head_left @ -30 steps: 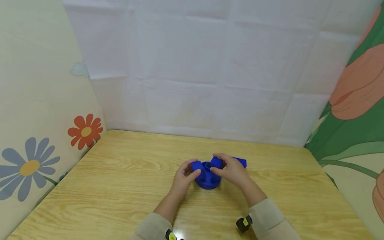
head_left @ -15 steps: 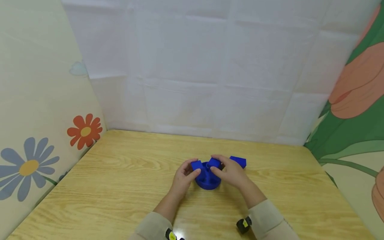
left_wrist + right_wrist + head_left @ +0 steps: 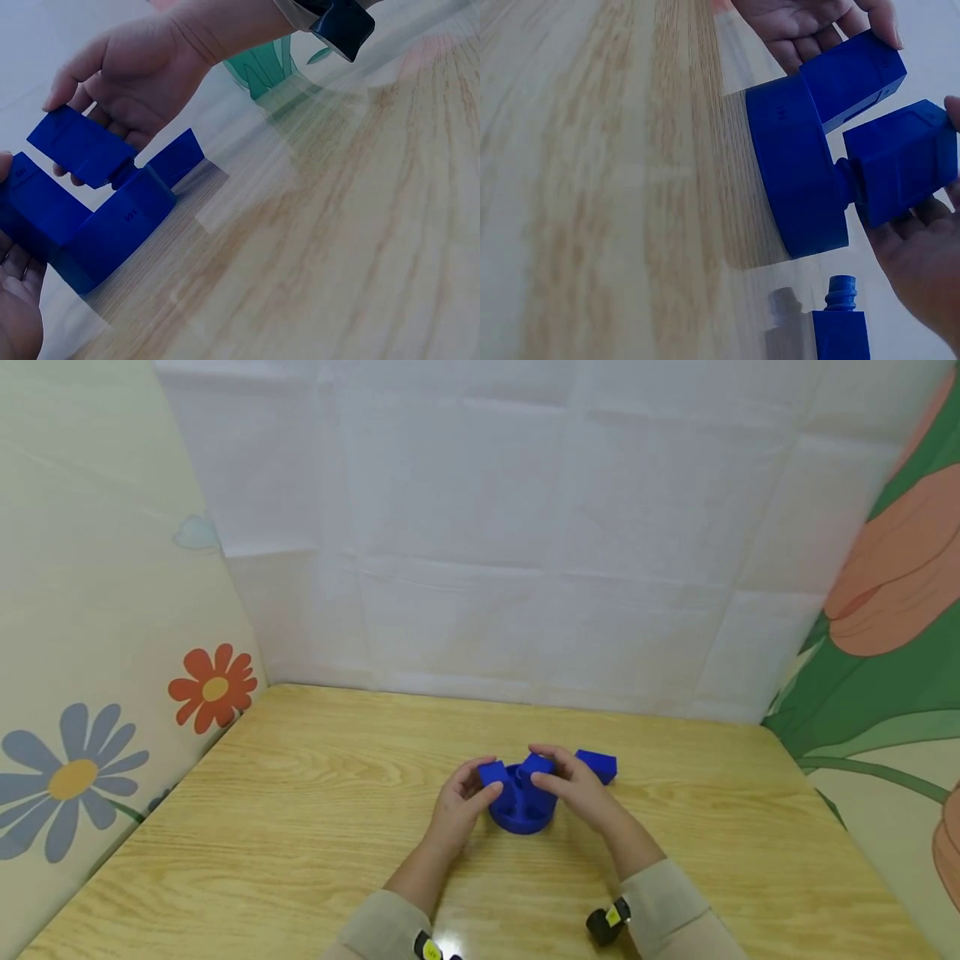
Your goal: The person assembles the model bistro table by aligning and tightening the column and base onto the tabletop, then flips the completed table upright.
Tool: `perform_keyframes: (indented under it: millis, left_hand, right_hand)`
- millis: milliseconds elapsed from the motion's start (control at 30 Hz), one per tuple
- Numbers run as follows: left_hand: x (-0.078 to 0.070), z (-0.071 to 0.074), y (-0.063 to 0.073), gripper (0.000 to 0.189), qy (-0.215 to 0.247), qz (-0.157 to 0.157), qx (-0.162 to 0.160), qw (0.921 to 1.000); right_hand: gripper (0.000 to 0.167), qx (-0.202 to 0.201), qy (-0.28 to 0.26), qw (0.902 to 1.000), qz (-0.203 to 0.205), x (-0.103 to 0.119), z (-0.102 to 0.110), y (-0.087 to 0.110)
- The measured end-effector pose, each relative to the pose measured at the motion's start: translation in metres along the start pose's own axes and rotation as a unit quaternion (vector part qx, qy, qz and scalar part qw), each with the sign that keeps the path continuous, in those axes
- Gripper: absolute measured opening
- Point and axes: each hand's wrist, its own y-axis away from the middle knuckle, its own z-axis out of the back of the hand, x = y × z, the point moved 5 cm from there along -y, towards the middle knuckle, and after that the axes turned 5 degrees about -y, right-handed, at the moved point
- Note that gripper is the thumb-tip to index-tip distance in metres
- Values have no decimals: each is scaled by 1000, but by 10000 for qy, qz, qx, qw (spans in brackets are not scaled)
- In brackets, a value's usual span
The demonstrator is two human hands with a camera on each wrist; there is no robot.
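Observation:
A round blue base [image 3: 521,823] with recesses in its top sits on the table. My left hand [image 3: 453,810] holds a blue block [image 3: 492,773] that stands on the base's left side, thumb on the near face. With thumb and fingers, my right hand [image 3: 583,792] pinches a second blue block [image 3: 536,765] over the right side. In the right wrist view this block [image 3: 907,161] has a ridged, screw-like neck [image 3: 845,182] reaching the base's top edge. How deep the neck sits is hidden.
Another blue block [image 3: 598,766] lies on the wood-grain table [image 3: 337,777], behind and right of the base. Its threaded end [image 3: 841,291] shows in the right wrist view. A white cloth [image 3: 480,568] hangs behind the table.
The block in my right hand has turned and shifted slightly left, and my right thumb and fingers have changed their position on it. My left hand and the base stay nearly in place.

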Motion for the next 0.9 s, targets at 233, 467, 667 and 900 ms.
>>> perform_keyframes:
  millis: [233, 467, 667, 900]
  left_hand:
    - [1, 0, 0, 44, -26, -63, -6, 10000]
    - [0, 1, 0, 43, 18, 75, -2, 10000]
    - [2, 1, -1, 44, 3, 107, 25, 9999]
    - [2, 1, 0, 43, -21, 88, -35, 10000]
  right_hand:
    - [49, -651, 0, 9975, -260, -8, 5, -3]
    - [41, -828, -412, 9956, -168, -10, 11, 2]
    - [42, -848, -875, 9924, -178, -13, 16, 5]
    - [46, -852, -1235, 9884, -221, -15, 19, 5]
